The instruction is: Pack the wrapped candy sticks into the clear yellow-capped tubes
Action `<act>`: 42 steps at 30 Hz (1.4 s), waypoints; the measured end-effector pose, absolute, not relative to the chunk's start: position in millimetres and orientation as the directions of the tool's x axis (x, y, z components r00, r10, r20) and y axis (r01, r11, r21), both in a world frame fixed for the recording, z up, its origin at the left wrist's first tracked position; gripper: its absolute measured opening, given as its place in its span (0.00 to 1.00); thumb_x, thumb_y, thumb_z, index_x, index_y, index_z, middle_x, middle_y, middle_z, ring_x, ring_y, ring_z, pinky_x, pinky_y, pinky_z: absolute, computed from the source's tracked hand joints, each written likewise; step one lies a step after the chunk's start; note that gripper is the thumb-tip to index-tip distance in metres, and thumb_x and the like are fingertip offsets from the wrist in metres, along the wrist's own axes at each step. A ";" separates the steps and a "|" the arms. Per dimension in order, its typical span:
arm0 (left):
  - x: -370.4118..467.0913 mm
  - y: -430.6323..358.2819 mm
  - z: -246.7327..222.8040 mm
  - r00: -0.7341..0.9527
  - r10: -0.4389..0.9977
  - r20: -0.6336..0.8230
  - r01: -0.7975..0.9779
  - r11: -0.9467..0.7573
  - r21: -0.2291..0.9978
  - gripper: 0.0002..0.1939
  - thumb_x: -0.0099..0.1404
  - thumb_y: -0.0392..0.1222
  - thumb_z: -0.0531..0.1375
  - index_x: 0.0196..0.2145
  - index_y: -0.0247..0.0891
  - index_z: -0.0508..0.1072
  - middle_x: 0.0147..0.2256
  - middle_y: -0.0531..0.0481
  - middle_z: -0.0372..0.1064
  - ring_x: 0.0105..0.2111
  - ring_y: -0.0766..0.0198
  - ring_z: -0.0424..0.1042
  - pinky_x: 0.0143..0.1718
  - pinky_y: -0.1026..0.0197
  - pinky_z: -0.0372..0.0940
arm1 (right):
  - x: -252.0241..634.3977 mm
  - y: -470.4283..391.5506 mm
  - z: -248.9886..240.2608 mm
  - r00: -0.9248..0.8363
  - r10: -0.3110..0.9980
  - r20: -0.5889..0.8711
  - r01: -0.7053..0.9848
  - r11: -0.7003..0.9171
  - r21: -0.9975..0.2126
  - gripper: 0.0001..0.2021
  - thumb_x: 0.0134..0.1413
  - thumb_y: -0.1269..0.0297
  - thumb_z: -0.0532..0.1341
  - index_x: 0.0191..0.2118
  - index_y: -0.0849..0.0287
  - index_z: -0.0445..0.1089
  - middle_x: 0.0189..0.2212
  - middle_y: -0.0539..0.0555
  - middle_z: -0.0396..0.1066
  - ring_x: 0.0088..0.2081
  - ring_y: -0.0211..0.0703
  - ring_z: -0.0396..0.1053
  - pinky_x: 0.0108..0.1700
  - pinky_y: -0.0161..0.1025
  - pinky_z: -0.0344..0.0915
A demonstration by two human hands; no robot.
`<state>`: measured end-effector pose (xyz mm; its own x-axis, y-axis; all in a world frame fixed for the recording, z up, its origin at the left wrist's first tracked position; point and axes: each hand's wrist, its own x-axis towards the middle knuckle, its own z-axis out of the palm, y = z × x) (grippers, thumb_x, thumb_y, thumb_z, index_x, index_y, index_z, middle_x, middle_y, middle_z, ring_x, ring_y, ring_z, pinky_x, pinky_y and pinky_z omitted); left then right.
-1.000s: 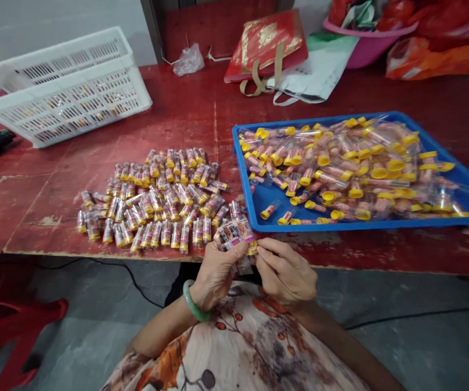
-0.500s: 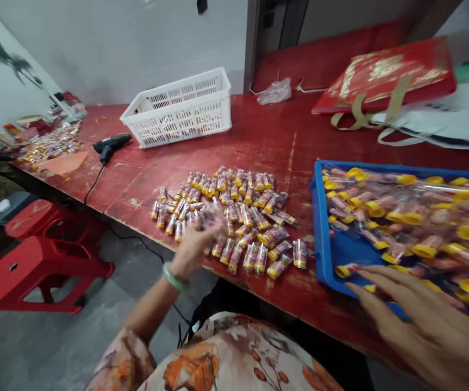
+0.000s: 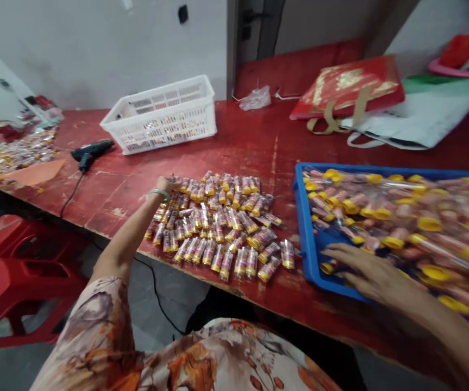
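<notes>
1. The packs [image 3: 213, 222], small and clear-wrapped with yellow ends, lie in a broad spread on the desk [image 3: 242, 144], left of the tray [image 3: 306, 233]; the nearest stand roughly in a row by the front edge.
2. The left hand [image 3: 167, 184] is at the far left corner of this spread, fingers bent downward; whether it grips a pack cannot be told. A green bangle [image 3: 161, 193] circles its wrist.
3. The right hand [image 3: 360, 267] is open over the tray's near left corner, fingers stretched toward its left wall, beside a yellow-capped tube [image 3: 326, 267]; contact is unclear.
4. More tubes [image 3: 405, 209], pinkish inside, lie jumbled in the blue tray.
5. Behind the packs, toward the left, stands a white crate [image 3: 169, 129]; a heat gun [image 3: 91, 151] lies left of it.
6. Farther left are another heap [image 3: 20, 152] and an orange sheet [image 3: 36, 172].
7. Behind the tray lie a red bag [image 3: 352, 80] and a white bag [image 3: 417, 122], which overlap.
8. Red stools [image 3: 18, 288] stand at lower left.
</notes>
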<state>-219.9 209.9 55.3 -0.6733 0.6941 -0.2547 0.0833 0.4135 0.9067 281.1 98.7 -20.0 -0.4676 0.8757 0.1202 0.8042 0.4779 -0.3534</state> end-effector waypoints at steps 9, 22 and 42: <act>-152.3 145.0 84.3 -0.479 0.838 -0.263 -0.195 0.191 0.962 0.12 0.68 0.36 0.54 0.26 0.35 0.63 0.18 0.58 0.62 0.18 0.75 0.59 0.15 0.73 0.46 | 289.6 111.8 -5.9 -0.566 0.822 -0.068 0.791 0.518 -0.326 0.08 0.48 0.71 0.56 0.34 0.58 0.72 0.32 0.55 0.72 0.33 0.43 0.70 0.36 0.38 0.64; 31.5 46.5 29.5 0.205 0.831 -0.517 -0.556 0.534 0.637 0.15 0.46 0.37 0.73 0.32 0.33 0.76 0.28 0.50 0.74 0.25 0.65 0.74 0.24 0.66 0.70 | 209.0 -0.5 32.3 -0.051 0.998 0.021 -0.145 0.013 -0.989 0.09 0.49 0.60 0.63 0.35 0.58 0.67 0.24 0.49 0.66 0.25 0.37 0.62 0.25 0.35 0.58; 32.9 26.6 25.6 0.331 0.813 -0.479 -0.487 0.582 0.651 0.22 0.44 0.34 0.74 0.39 0.34 0.77 0.36 0.44 0.78 0.31 0.56 0.78 0.35 0.57 0.73 | 193.7 32.0 40.5 -0.029 0.999 -0.031 0.102 -0.028 -0.994 0.10 0.35 0.69 0.65 0.30 0.59 0.67 0.23 0.46 0.67 0.25 0.34 0.64 0.27 0.31 0.62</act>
